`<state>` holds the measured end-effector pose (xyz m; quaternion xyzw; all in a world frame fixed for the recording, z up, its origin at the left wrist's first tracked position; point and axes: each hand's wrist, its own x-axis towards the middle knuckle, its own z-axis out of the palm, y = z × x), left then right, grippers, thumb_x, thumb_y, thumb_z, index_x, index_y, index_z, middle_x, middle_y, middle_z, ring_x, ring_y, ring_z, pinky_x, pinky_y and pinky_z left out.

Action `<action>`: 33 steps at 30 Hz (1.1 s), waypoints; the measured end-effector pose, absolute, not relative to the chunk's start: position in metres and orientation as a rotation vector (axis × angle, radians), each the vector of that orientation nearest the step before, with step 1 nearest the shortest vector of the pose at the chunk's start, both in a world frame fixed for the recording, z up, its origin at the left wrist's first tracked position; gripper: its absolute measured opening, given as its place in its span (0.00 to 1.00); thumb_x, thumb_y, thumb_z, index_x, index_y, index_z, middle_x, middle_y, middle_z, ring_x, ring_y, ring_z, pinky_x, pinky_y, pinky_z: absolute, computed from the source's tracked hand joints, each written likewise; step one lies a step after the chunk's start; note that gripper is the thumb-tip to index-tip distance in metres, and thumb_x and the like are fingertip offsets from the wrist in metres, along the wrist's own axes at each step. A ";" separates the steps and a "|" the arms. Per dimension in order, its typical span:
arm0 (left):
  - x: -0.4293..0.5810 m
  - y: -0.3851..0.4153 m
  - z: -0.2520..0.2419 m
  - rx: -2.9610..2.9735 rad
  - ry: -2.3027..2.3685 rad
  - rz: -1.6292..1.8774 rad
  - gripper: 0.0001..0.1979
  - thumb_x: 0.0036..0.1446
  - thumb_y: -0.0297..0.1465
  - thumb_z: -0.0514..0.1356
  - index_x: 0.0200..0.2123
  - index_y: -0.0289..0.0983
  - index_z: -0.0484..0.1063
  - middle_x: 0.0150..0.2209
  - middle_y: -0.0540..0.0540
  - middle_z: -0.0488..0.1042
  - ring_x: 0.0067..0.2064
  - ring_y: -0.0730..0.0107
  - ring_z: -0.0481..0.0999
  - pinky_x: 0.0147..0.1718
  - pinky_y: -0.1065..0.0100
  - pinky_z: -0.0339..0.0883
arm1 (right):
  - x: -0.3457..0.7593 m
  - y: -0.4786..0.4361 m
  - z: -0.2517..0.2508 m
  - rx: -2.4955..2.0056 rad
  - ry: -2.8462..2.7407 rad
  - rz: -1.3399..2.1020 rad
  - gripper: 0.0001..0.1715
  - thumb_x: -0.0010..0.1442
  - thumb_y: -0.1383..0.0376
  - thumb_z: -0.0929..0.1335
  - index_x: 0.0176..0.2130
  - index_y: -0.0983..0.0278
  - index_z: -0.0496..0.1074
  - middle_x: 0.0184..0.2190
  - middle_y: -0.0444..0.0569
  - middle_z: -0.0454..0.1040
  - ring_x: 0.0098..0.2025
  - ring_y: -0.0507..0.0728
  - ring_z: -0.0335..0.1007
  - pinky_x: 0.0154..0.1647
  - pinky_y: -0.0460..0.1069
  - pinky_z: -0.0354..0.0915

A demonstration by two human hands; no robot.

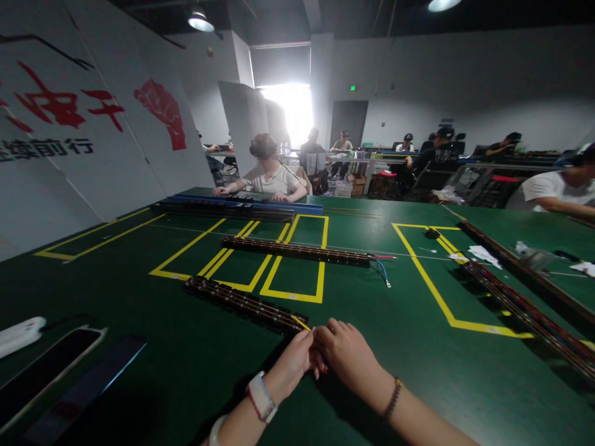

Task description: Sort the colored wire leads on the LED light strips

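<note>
My left hand (pixel 295 360) and my right hand (pixel 348 353) meet at the near end of a long dark strip (pixel 242 300) with copper-coloured lines along it. A thin yellow wire-like piece (pixel 300 322) comes out from between my pinched fingers and lies slanted over the strip's end. Both hands are closed around that spot, and their fingers hide the rest of the piece. Below the fingertips shows a small red spot (pixel 324 370), too small to name. A second dark strip (pixel 297 249) lies beyond, with a blue lead (pixel 383 272) ending in a ring terminal.
Yellow tape outlines (pixel 320 282) mark the green table (pixel 186 347). Phones (pixel 88 390) and a white device (pixel 21 334) lie at left. More wired strips (pixel 525 303) are at right. A blue-edged rail (pixel 307 209) lies before a co-worker (pixel 274 176) opposite.
</note>
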<state>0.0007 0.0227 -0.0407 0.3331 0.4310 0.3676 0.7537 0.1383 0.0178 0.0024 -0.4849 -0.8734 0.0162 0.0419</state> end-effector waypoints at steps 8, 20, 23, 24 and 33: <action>0.003 0.022 -0.039 0.742 0.950 0.788 0.18 0.61 0.45 0.53 0.43 0.35 0.61 0.29 0.47 0.75 0.20 0.75 0.73 0.15 0.75 0.56 | 0.149 0.027 0.010 -1.492 -2.682 0.161 0.15 0.62 0.71 0.63 0.48 0.62 0.71 0.38 0.50 0.72 0.36 0.55 0.71 0.36 0.47 0.64; -0.001 0.019 -0.028 0.789 0.934 0.727 0.17 0.62 0.43 0.52 0.38 0.32 0.64 0.38 0.38 0.77 0.24 0.77 0.75 0.20 0.76 0.60 | 0.170 0.087 -0.027 -1.197 -2.602 -0.155 0.20 0.63 0.70 0.64 0.54 0.58 0.70 0.40 0.51 0.74 0.41 0.57 0.67 0.45 0.53 0.59; -0.001 0.018 -0.030 0.786 0.940 0.693 0.18 0.61 0.44 0.52 0.39 0.34 0.62 0.36 0.40 0.77 0.24 0.74 0.75 0.19 0.75 0.59 | 0.170 0.088 -0.037 -1.166 -2.558 -0.087 0.19 0.63 0.69 0.65 0.53 0.58 0.70 0.41 0.50 0.74 0.44 0.57 0.66 0.47 0.52 0.60; 0.000 0.018 -0.030 0.783 0.933 0.697 0.18 0.61 0.45 0.52 0.39 0.34 0.62 0.34 0.41 0.77 0.24 0.75 0.75 0.19 0.75 0.59 | 0.171 0.087 -0.039 -1.168 -2.530 -0.063 0.18 0.63 0.69 0.65 0.53 0.58 0.70 0.41 0.50 0.74 0.44 0.57 0.66 0.47 0.52 0.60; -0.005 0.019 -0.022 0.860 1.038 0.759 0.19 0.57 0.47 0.55 0.35 0.35 0.64 0.22 0.53 0.68 0.16 0.84 0.58 0.17 0.77 0.47 | 0.175 0.079 -0.044 -1.187 -2.365 0.087 0.16 0.65 0.67 0.62 0.52 0.60 0.71 0.41 0.51 0.74 0.44 0.56 0.66 0.46 0.51 0.63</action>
